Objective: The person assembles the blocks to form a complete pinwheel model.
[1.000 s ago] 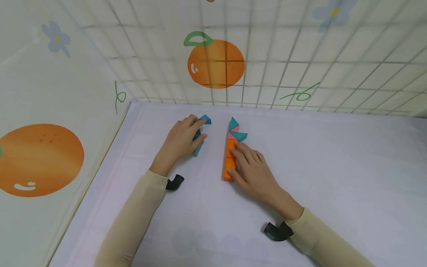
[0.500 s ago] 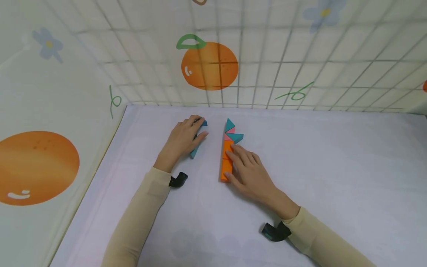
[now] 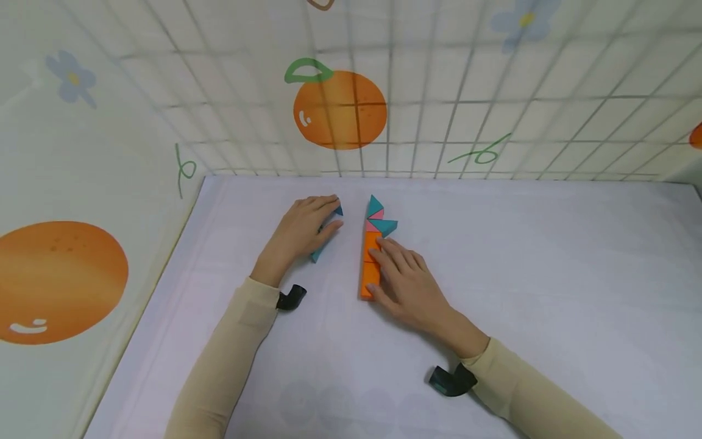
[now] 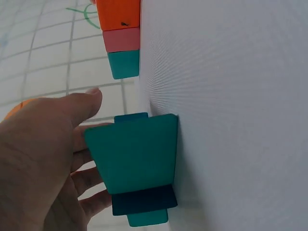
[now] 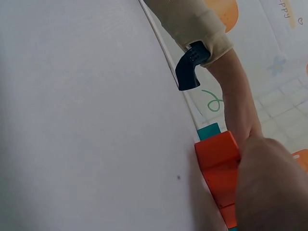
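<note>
In the head view my left hand (image 3: 301, 231) bends over a small blue block (image 3: 339, 210) and a teal wedge block (image 3: 317, 253). Its fingertips touch the blue block, while the thumb stands apart. The left wrist view shows a teal block face (image 4: 137, 154) beside the fingers, with darker pieces behind and below it. To the right, my right hand (image 3: 414, 286) rests against a row of orange blocks (image 3: 371, 274), fingers and thumb on its right side. Pink (image 3: 376, 214) and teal triangular blocks (image 3: 386, 227) continue the row at its far end.
A white cloth covers the table (image 3: 521, 274). Behind it hangs a wall sheet (image 3: 439, 91) with grid lines and a printed orange. Black wrist devices (image 3: 292, 297) sit at both cuffs.
My left fingers have drawn the blue block slightly nearer and toward the row, covering more of it. The right hand stays at the orange blocks. The head view has shifted a little.
</note>
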Available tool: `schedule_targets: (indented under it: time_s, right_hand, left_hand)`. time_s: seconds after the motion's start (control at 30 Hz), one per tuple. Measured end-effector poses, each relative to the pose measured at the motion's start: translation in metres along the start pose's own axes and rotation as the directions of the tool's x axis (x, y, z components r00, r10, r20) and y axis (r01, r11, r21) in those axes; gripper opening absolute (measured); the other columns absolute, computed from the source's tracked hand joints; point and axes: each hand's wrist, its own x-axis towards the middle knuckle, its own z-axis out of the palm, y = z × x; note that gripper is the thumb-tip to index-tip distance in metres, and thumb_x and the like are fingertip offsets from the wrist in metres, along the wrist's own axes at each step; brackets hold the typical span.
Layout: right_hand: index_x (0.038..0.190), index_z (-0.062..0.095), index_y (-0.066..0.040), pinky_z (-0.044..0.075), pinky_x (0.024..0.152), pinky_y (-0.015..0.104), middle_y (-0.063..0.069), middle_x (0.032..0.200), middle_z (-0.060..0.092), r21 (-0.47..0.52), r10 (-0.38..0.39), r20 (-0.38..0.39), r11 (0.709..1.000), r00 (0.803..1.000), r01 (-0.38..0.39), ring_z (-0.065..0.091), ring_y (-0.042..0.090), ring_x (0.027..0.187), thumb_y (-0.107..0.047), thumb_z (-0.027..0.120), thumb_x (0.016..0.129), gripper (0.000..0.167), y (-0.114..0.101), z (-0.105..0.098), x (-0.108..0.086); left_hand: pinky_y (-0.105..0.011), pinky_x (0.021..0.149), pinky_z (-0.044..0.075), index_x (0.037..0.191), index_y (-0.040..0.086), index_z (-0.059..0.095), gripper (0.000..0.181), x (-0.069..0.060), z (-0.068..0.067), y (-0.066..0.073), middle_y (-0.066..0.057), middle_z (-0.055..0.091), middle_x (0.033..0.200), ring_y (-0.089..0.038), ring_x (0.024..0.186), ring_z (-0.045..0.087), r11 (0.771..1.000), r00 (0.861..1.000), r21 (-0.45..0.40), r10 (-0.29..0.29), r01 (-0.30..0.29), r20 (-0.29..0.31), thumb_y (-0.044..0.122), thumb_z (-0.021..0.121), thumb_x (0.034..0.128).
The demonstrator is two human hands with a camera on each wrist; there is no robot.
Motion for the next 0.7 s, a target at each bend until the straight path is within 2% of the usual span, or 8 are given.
schedule_targets:
  time_s: [0.3, 0.7]
  right_hand:
    - [0.142, 0.046, -0.008, 0.036, 0.108, 0.051, 0.013, 0.152, 0.040, 0.001, 0.010, -0.002, 1.000, 1.000, -0.010, 0.034, 0.031, 0.141, -0.046, 0.050, 0.095, 0.060, 0.002, 0.001, -0.001]
    - [0.143, 0.045, -0.008, 0.035, 0.110, 0.050, 0.013, 0.152, 0.039, 0.011, 0.009, 0.012, 1.000, 1.000, -0.009, 0.033, 0.031, 0.143, -0.043, 0.054, 0.093, 0.061, 0.001, 0.000, 0.000]
  left_hand:
    - [-0.050, 0.115, 0.033, 0.144, 0.012, 0.050, 0.053, 0.002, 0.003, 0.010, -0.003, 0.047, 0.151, -0.025, 0.139, 0.042, 0.998, 0.998, -0.041, 0.055, -0.054, 0.009, 0.043, 0.050, 0.1007]
    - [-0.049, 0.115, 0.034, 0.144, 0.013, 0.050, 0.053, 0.001, 0.004, 0.019, -0.003, 0.047, 0.151, -0.024, 0.139, 0.043, 0.994, 0.995, -0.056, 0.093, -0.092, 0.022, 0.043, 0.051, 0.1000]
